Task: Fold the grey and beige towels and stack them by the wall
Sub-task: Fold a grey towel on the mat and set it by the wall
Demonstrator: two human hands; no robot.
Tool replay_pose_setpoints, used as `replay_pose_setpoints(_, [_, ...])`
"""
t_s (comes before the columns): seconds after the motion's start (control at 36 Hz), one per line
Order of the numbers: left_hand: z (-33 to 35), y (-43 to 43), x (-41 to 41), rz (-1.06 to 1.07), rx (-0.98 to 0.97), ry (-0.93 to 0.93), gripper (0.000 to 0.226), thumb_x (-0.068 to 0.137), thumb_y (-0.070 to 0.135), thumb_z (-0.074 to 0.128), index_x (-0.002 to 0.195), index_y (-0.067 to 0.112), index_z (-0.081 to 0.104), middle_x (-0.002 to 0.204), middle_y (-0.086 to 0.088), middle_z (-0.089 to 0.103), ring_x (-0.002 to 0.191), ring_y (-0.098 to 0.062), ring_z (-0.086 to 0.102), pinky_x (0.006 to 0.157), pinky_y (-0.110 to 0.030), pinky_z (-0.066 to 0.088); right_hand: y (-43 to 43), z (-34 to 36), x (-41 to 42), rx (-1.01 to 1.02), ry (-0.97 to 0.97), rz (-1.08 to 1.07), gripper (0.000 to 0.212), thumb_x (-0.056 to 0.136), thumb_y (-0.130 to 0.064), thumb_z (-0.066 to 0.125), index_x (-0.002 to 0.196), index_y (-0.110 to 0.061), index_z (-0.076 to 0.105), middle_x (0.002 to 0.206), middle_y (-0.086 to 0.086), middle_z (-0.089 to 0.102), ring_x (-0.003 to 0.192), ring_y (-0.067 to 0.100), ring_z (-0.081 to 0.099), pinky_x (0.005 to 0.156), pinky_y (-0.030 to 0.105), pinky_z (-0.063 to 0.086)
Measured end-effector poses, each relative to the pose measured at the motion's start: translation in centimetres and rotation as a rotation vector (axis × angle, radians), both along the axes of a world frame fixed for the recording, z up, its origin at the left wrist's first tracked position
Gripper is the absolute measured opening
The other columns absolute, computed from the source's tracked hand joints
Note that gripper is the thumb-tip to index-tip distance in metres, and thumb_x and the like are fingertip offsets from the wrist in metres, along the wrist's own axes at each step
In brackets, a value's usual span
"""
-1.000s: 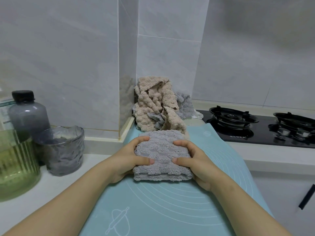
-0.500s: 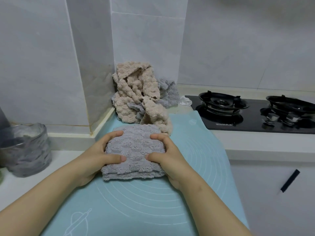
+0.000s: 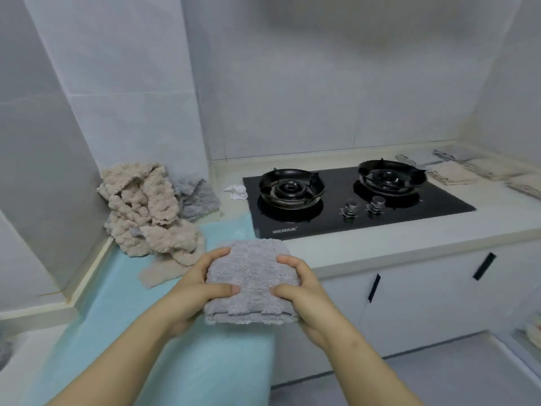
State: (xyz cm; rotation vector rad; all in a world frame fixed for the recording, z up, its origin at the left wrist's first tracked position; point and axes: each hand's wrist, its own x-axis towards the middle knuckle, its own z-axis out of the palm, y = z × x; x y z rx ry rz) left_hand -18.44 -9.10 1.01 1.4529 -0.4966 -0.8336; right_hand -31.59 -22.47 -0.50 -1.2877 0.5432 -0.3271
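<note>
A person stands at a kitchen bench [image 3: 380, 247], both hands grasping a folded grey towel [image 3: 251, 279]. The left hand [image 3: 199, 285] grips its left side and the right hand [image 3: 304, 291] its right side, thumbs laid on top and fingers curled round the edges. The towel is over the right-hand part of a pale turquoise mat [image 3: 205, 361] spread on the bench; I cannot tell whether it rests on the mat or is held just above it.

Behind it, in the corner against the tiled wall [image 3: 131, 83], a heap of unfolded beige towels [image 3: 146, 212] spills onto the mat, with a crumpled grey towel [image 3: 196, 197] just behind. To the right is a black two-burner hob [image 3: 351, 206], with a small white scrap [image 3: 237, 191] beside it. Past the hob, flat folded towels [image 3: 456, 171] lie near the far wall.
</note>
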Motion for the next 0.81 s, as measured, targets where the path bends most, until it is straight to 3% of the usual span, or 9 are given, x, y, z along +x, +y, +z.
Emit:
replay_pose_setpoints(0.06, [0.9,-3.4,-3.1,-0.024,-0.012,0.032,0.069,0.064,-0.011,0.074,0.117,0.028,0.053,0.113,0.001,0.061,0.093,-0.015,0.064,0.064,-0.02,0.055,-2.7,0.9,-3.5,0.024,0.014,-0.045,0.048,0.081,0.007,0.057,0.108,-0.033,0.056,0.12,0.007,0.06,0.102,0.025,0.063,0.089,0.04,0.052])
replay_pose_setpoints(0.19, [1.9,-11.2,-10.3,-0.078,-0.021,0.094,0.059,0.079,-0.013,0.061,0.12,0.029,0.051,0.113,-0.001,0.061,0.088,-0.014,0.067,0.066,-0.022,0.056,-9.1,2.7,-11.6,0.057,0.048,-0.132,0.047,0.083,0.002,0.058,0.108,-0.038,0.056,0.122,0.002,0.059,0.103,0.023,0.064,0.094,0.043,0.051])
replay_pose_setpoints(0.28, [1.8,-15.6,-13.6,-0.092,-0.016,0.096,0.057,0.08,-0.012,0.06,0.12,0.028,0.05,0.103,0.01,0.059,0.066,0.003,0.067,0.052,-0.012,0.05,-12.6,3.4,-15.3,0.078,0.041,-0.185,0.045,0.085,0.003,0.056,0.111,-0.034,0.055,0.119,0.004,0.061,0.096,0.021,0.066,0.076,0.032,0.055])
replay_pose_setpoints(0.36, [1.7,-19.6,-16.1,-0.132,0.005,0.129,0.06,0.08,-0.014,0.059,0.125,0.025,0.049,0.105,0.007,0.06,0.077,-0.007,0.067,0.055,-0.016,0.053,-15.8,3.5,-18.2,0.104,0.046,-0.243,0.044,0.086,0.005,0.053,0.113,-0.031,0.054,0.113,0.004,0.063,0.086,0.018,0.066,0.063,0.025,0.052])
replay_pose_setpoints(0.44, [1.4,-23.6,-17.9,-0.177,0.018,0.175,0.06,0.079,-0.013,0.06,0.123,0.027,0.05,0.116,-0.003,0.06,0.091,-0.02,0.065,0.069,-0.028,0.055,-19.2,3.1,-20.6,0.134,0.062,-0.289,0.045,0.087,0.004,0.054,0.115,-0.03,0.054,0.107,0.002,0.064,0.084,0.018,0.067,0.068,0.028,0.055])
replay_pose_setpoints(0.58, [0.4,-31.5,-20.0,-0.266,0.025,0.183,0.059,0.079,-0.012,0.061,0.123,0.027,0.05,0.119,-0.007,0.059,0.094,-0.024,0.064,0.065,-0.026,0.056,-25.8,2.3,-23.5,0.117,0.084,-0.357,0.045,0.087,0.003,0.054,0.116,-0.031,0.052,0.102,0.0,0.064,0.082,0.016,0.067,0.069,0.03,0.055])
replay_pose_setpoints(0.67, [-0.6,-37.0,-20.5,-0.316,0.017,0.167,0.059,0.08,-0.009,0.062,0.121,0.031,0.05,0.118,-0.005,0.06,0.098,-0.024,0.064,0.076,-0.032,0.055,-30.7,1.7,-24.5,0.089,0.101,-0.398,0.044,0.087,0.002,0.055,0.114,-0.033,0.052,0.104,0.0,0.063,0.086,0.016,0.067,0.067,0.029,0.055])
replay_pose_setpoints(0.81, [-1.5,-47.0,-21.0,-0.363,0.007,0.155,0.054,0.082,-0.001,0.063,0.121,0.034,0.05,0.114,0.0,0.06,0.098,-0.022,0.063,0.081,-0.034,0.053,-39.6,0.5,-25.0,0.023,0.158,-0.457,0.043,0.085,-0.004,0.058,0.106,-0.04,0.052,0.119,-0.001,0.058,0.102,0.021,0.063,0.092,0.044,0.052])
